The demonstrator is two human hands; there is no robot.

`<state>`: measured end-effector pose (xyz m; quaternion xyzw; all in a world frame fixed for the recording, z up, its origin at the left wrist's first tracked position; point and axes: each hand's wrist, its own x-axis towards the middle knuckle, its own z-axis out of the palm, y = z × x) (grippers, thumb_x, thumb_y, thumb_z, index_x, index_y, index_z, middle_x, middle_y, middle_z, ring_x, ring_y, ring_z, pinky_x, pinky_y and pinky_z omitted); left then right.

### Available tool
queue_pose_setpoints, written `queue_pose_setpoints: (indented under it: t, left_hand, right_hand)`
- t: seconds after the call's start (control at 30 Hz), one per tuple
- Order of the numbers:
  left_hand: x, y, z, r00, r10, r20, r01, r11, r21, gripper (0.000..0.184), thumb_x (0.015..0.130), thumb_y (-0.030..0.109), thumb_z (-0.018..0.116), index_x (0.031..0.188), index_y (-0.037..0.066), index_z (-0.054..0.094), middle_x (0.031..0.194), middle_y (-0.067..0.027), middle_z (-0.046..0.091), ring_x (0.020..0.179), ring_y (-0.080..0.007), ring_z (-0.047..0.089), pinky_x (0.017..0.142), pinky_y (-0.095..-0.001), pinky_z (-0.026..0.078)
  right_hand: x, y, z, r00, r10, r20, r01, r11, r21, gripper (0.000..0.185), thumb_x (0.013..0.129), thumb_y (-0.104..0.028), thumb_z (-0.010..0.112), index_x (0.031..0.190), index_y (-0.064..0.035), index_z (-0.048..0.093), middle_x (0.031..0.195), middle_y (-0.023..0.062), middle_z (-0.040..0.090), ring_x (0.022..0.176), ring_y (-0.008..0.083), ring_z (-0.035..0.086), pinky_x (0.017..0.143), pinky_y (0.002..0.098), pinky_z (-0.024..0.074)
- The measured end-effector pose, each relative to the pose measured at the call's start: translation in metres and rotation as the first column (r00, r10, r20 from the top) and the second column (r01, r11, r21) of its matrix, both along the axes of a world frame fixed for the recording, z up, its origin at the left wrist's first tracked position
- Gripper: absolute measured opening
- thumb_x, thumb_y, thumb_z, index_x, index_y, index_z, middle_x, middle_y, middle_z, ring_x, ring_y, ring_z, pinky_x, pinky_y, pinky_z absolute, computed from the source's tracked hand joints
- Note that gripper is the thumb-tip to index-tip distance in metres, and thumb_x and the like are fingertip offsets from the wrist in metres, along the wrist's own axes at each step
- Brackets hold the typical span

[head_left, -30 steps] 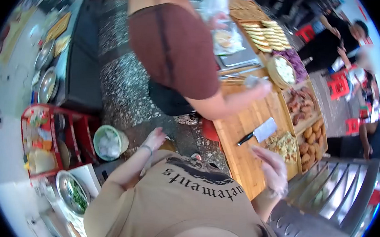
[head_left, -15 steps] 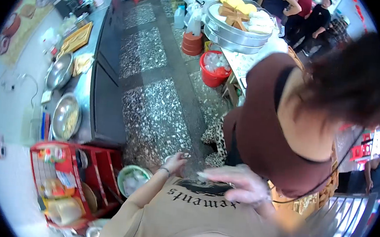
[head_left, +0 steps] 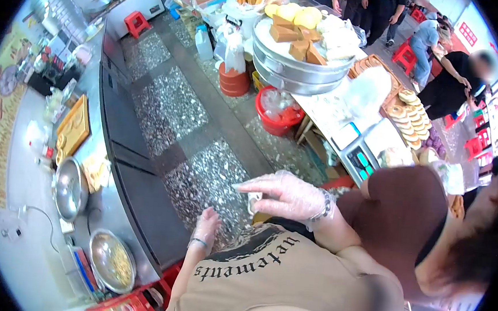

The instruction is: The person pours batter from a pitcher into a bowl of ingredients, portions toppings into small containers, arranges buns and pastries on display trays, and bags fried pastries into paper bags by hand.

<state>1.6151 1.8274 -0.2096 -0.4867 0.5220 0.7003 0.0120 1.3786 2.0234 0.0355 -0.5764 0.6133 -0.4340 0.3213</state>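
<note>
My right hand (head_left: 284,195) wears a clear plastic glove and is raised in front of my chest over the speckled floor. Its fingers stretch to the left, apart from the thumb, with nothing between them. Lower and to the left, my left hand (head_left: 206,227) hangs beside my shirt (head_left: 264,266), a band round its wrist. Its fingers are loosely spread and hold nothing. Neither hand touches an object. Just right of my gloved hand stands a co-worker in a brown top (head_left: 398,215), bent toward the counter at the right.
A steel counter (head_left: 107,163) runs along the left with metal bowls (head_left: 111,261) and a wooden tray (head_left: 74,129). Ahead are a red bucket (head_left: 277,123), a big steamer (head_left: 301,72) with food, a scale (head_left: 359,162) and flatbreads (head_left: 410,120). Several people are beyond.
The view has swung left, away from the cutting board and knife, toward the aisle and left counter. The co-worker now appears at the right. My right hand has come up in front of my chest.
</note>
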Motion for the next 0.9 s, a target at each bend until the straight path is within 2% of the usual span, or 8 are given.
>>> queue_pose_setpoints:
  t: [0.07, 0.23, 0.33, 0.5, 0.57, 0.67, 0.8, 0.9]
  left_hand:
    - [-0.043, -0.044, 0.008, 0.993, -0.110, -0.033, 0.108, 0.993, -0.042, 0.051, 0.093, 0.011, 0.053, 0.141, 0.002, 0.035, 0.130, -0.0130, 0.050, 0.093, -0.0179, 0.057, 0.082, -0.0305, 0.046]
    - [-0.157, -0.139, 0.040, 0.988, -0.025, -0.152, 0.000, 0.987, -0.162, 0.050, 0.093, 0.007, 0.052, 0.140, 0.003, 0.035, 0.124, -0.0120, 0.051, 0.094, -0.0164, 0.055, 0.083, -0.0288, 0.047]
    - [-0.203, -0.201, 0.026, 0.982, -0.069, -0.173, 0.023, 0.967, -0.255, 0.053, 0.092, 0.005, 0.052, 0.141, 0.002, 0.032, 0.122, -0.0132, 0.052, 0.093, -0.0169, 0.057, 0.082, -0.0288, 0.048]
    - [-0.303, -0.303, -0.008, 0.994, -0.084, 0.065, 0.093, 0.983, -0.161, 0.056, 0.091, 0.002, 0.049, 0.143, 0.002, 0.029, 0.130, -0.0167, 0.048, 0.104, -0.0212, 0.057, 0.089, -0.0316, 0.047]
    - [-0.354, -0.349, -0.022, 0.975, -0.215, -0.065, 0.195, 0.954, -0.229, 0.059, 0.091, 0.003, 0.049, 0.145, 0.002, 0.026, 0.140, -0.0204, 0.042, 0.121, -0.0267, 0.049, 0.101, -0.0349, 0.041]
    - [-0.450, -0.388, 0.026, 0.922, -0.362, -0.138, 0.308, 0.900, -0.309, 0.061, 0.093, 0.010, 0.052, 0.147, 0.007, 0.023, 0.141, -0.0170, 0.042, 0.126, -0.0258, 0.045, 0.103, -0.0356, 0.038]
    - [-0.569, -0.435, 0.041, 0.724, -0.666, -0.180, 0.550, 0.714, -0.433, 0.062, 0.093, 0.010, 0.053, 0.147, 0.006, 0.024, 0.145, -0.0197, 0.039, 0.130, -0.0264, 0.042, 0.106, -0.0367, 0.035]
    - [-0.629, -0.420, 0.066, 0.586, -0.764, -0.270, 0.655, 0.643, -0.396, 0.063, 0.089, 0.008, 0.059, 0.144, 0.003, 0.028, 0.142, -0.0198, 0.042, 0.125, -0.0282, 0.048, 0.101, -0.0373, 0.043]
  right_hand:
    - [-0.040, -0.035, -0.003, 0.995, -0.040, -0.091, 0.043, 0.999, 0.031, 0.050, 0.093, -0.036, 0.055, 0.132, -0.0052, 0.052, 0.125, 0.0211, 0.058, 0.114, 0.0366, 0.055, 0.099, 0.0433, 0.0401]
    - [-0.128, -0.140, -0.006, 0.971, -0.172, -0.168, 0.141, 0.973, -0.180, 0.059, 0.091, -0.032, 0.056, 0.141, -0.0051, 0.040, 0.138, 0.0215, 0.047, 0.121, 0.0364, 0.051, 0.105, 0.0425, 0.0361]
    - [-0.169, -0.182, 0.013, 0.993, -0.103, 0.063, 0.104, 0.994, -0.023, 0.070, 0.087, -0.026, 0.062, 0.145, -0.0035, 0.030, 0.142, 0.0231, 0.042, 0.124, 0.0384, 0.048, 0.105, 0.0417, 0.0378]
    - [-0.244, -0.218, -0.041, 0.903, -0.299, -0.310, 0.307, 0.951, -0.021, 0.069, 0.086, -0.029, 0.064, 0.141, 0.0014, 0.035, 0.134, 0.0252, 0.049, 0.121, 0.0371, 0.051, 0.102, 0.0411, 0.0410]
    - [-0.270, -0.216, -0.063, 0.800, -0.454, -0.392, 0.503, 0.864, 0.027, 0.066, 0.086, -0.031, 0.064, 0.137, 0.0017, 0.039, 0.128, 0.0247, 0.054, 0.116, 0.0369, 0.054, 0.099, 0.0426, 0.0430]
    - [-0.296, -0.221, -0.053, 0.631, -0.626, -0.457, 0.774, 0.549, 0.316, 0.061, 0.083, -0.029, 0.066, 0.130, 0.0027, 0.043, 0.121, 0.0233, 0.058, 0.113, 0.0371, 0.055, 0.096, 0.0434, 0.0440]
    - [-0.318, -0.258, -0.068, 0.369, -0.719, -0.589, 0.928, 0.319, 0.191, 0.066, 0.081, -0.024, 0.067, 0.136, 0.0032, 0.040, 0.127, 0.0230, 0.055, 0.122, 0.0373, 0.048, 0.102, 0.0429, 0.0399]
    - [-0.342, -0.299, -0.060, 0.314, -0.870, -0.379, 0.949, 0.292, 0.117, 0.068, 0.082, -0.023, 0.066, 0.138, 0.0031, 0.039, 0.130, 0.0245, 0.053, 0.124, 0.0385, 0.048, 0.104, 0.0425, 0.0387]
